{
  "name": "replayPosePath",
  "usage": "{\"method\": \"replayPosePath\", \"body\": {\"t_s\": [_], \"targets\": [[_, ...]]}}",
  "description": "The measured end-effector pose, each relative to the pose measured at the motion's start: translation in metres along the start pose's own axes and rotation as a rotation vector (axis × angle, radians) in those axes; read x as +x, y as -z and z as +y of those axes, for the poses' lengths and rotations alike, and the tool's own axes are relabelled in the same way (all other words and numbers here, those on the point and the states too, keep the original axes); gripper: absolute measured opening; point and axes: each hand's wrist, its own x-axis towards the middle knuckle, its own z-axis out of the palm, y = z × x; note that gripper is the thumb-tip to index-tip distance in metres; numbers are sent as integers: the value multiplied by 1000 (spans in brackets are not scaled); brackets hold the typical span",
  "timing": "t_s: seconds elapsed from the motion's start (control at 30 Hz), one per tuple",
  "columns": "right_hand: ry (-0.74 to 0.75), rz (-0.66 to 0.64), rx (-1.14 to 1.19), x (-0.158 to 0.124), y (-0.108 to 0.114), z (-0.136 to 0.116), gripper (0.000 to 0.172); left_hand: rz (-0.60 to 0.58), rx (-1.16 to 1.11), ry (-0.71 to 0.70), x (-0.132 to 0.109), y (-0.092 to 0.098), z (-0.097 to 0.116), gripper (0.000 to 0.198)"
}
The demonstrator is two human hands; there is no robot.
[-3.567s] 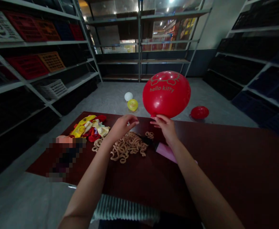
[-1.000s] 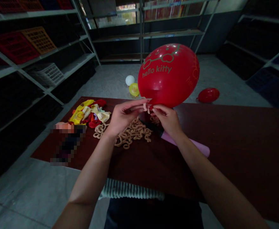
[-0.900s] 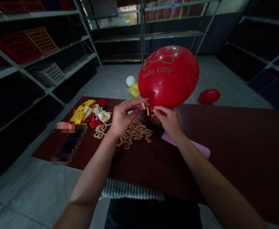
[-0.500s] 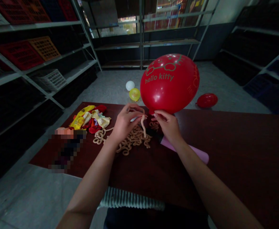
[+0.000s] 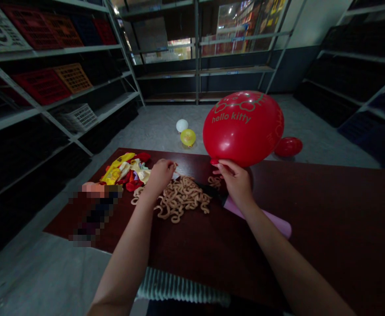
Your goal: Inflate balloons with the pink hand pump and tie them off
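Observation:
My right hand pinches the neck of a large inflated red balloon printed "hello kitty", which stands above the table's far edge. My left hand is closed over the left part of a heap of tan, curly cord pieces. A small tan bit of cord shows at its fingertips; the rest of that piece is hidden. Just left of the hand lies a pile of uninflated balloons, yellow, red and cream. Under my right forearm is a pink cylinder with a black end, perhaps a balloon pump.
The dark red-brown table spans the front. On the floor beyond lie a white balloon, a yellow balloon and another red balloon. Shelves with plastic crates stand left. A blurred-out patch covers the table's left end.
My left hand has moved left, away from the balloon's neck, and the tan cord no longer hangs beside it. My right hand still grips the red balloon. The view has tipped up slightly.

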Motion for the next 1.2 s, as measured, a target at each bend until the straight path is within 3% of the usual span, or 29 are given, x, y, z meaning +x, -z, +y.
{"method": "replayPosePath", "body": {"t_s": [0.1, 0.27, 0.37, 0.43, 0.5, 0.57, 0.63, 0.7, 0.93, 1.2], "targets": [[6, -6, -6, 0, 1, 1, 29, -13, 196, -146, -3, 0, 1, 27], [-21, -25, -8, 1, 0, 5, 28, -25, 164, -343, 0, 11, 20, 25], [-17, -41, 9, 2, -1, 7, 29, -28, 64, -398, 9, 26, 47, 34], [-23, -62, 32, 1, -2, 8, 29, -62, -44, -452, 13, 35, 74, 28], [-36, -73, 48, 1, -2, 8, 28, -143, -146, -594, 13, 41, 105, 19], [-20, -55, 14, 1, -1, 8, 24, -307, -242, -769, 11, 42, 132, 18], [19, -31, -28, 1, 0, 7, 19, -446, -335, -887, 10, 37, 145, 22], [50, -31, -9, 3, 1, 6, 19, -460, -365, -928, 13, 28, 142, 25], [-111, -142, 263, 7, -5, 2, 32, -231, -325, -833, 25, -2, 85, 42], [-206, -249, 345, -1, 1, -6, 29, -185, -533, -706, 15, -11, 75, 39]]}}
